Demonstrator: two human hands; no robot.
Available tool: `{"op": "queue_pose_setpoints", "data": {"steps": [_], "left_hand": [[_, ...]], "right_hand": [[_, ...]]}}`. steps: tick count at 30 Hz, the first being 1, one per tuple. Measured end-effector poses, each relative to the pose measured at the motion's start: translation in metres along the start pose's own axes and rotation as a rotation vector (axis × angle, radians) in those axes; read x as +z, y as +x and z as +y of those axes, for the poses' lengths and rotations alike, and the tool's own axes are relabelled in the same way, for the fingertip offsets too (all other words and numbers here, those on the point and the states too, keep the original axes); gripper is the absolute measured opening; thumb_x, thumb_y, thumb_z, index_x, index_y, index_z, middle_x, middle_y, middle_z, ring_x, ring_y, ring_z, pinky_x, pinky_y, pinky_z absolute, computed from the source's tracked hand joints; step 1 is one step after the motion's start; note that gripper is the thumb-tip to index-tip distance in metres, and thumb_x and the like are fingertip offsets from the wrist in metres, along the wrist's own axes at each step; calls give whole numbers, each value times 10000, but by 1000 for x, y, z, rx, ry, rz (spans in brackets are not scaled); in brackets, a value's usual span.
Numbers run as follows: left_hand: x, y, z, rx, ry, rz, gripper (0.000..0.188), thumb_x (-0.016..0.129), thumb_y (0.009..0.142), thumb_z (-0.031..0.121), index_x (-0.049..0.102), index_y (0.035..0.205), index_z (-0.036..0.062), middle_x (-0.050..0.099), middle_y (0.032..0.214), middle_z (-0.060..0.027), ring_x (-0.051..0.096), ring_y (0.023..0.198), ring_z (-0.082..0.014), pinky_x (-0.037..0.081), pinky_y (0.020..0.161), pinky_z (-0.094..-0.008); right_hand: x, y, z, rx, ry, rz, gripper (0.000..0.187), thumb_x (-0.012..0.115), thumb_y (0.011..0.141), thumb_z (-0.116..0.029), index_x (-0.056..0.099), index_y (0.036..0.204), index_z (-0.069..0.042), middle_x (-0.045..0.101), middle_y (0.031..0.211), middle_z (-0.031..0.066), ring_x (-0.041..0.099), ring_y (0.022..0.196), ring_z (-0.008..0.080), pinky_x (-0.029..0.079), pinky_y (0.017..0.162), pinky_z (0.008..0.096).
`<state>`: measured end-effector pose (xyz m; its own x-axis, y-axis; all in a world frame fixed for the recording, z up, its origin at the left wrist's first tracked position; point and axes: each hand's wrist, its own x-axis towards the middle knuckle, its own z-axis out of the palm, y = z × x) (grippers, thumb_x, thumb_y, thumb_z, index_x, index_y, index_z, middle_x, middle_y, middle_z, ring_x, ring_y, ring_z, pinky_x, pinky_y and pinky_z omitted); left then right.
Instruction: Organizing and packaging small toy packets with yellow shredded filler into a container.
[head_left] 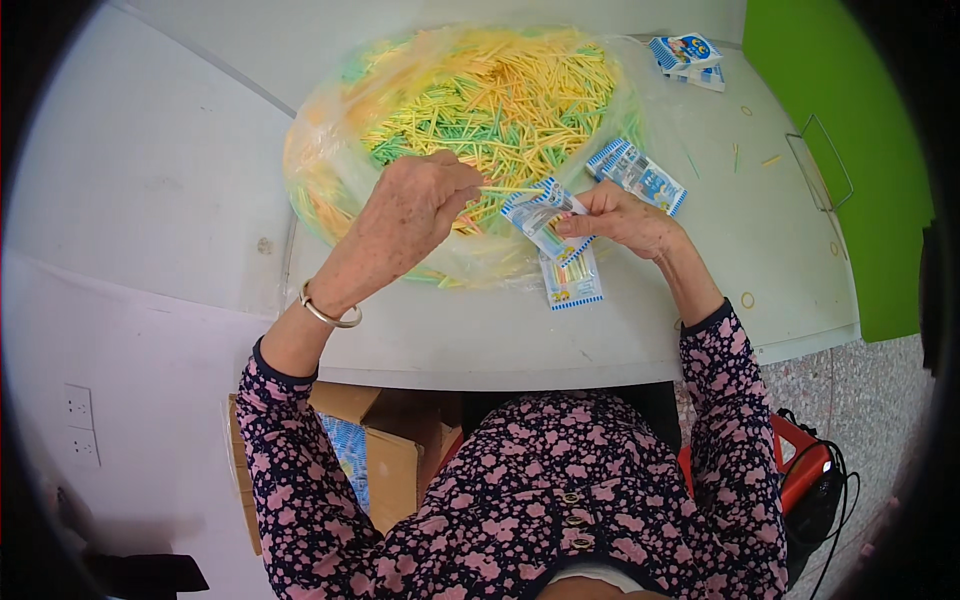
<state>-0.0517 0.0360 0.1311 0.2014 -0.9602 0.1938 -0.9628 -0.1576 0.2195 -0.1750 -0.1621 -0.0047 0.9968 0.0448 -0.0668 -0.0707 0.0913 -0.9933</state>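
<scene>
- Far left, a pair of white wall sockets (81,425) sits low on the pale wall.
- Coming in below the table edge, there's a cardboard box (391,477), blue printed packaging (343,447) showing inside.
- Over the table (450,352) now, and a silver bangle (328,310) circles the left wrist, just past the cuff of a dark sleeve with pink flowers.
- Here's the big one: a clear plastic bag (318,135), spread wide at the top and heaped with thin sticks (490,95) in yellow, green and orange.
- The left hand (425,198) is over the bag's near part, thumb and fingers pinched together on a thin yellow stick (512,189); it points right, its far end at the top of a packet. Whether the tip is inside, I can't tell.
- That blue-and-white packet (540,218) is tilted at the bag's right side, and just below it lies a second packet (573,284) with pastel sticks showing through.
- In on the right hand (615,218): thumb in front, fingers behind, closed on the tilted packet's right side.
- Just beyond that hand, more blue-striped packets (645,178) lie overlapping.
- Top right, another small group of packets (688,58); nearer, a rubber band (748,300) lies on the tabletop, and a green panel (850,170) stands at the far right.
</scene>
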Motion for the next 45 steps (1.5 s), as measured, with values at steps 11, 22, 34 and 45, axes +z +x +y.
{"op": "queue_pose_setpoints", "data": {"steps": [11,22,34,45], "left_hand": [[10,-3,-9,102,-14,-26,95,589,795,53,613,845,-24,595,710,-146,568,629,-297,453,600,-357],[2,12,-1,-156,-557,81,79,599,830,69,599,837,-10,592,673,-54,546,619,-98,443,579,-233],[58,8,-5,-85,-706,93,153,580,883,133,620,947,1,615,940,-17,544,842,-74,443,725,-230],[82,-1,-2,-379,-1125,236,216,607,842,80,613,1050,20,637,973,-32,564,859,-80,453,775,-243]], "right_hand": [[6,3,0,-3,-69,-28,298,663,833,-238,666,1009,3,657,845,-6,545,743,35,417,686,195],[4,0,6,22,134,-29,239,673,820,-189,667,940,17,671,866,30,579,772,58,436,733,203],[9,2,8,36,256,-65,229,656,837,-174,648,978,7,665,930,46,608,822,83,476,729,242],[24,9,-3,-99,323,139,358,546,914,-315,609,1057,7,645,913,25,587,820,81,480,758,249]]}}
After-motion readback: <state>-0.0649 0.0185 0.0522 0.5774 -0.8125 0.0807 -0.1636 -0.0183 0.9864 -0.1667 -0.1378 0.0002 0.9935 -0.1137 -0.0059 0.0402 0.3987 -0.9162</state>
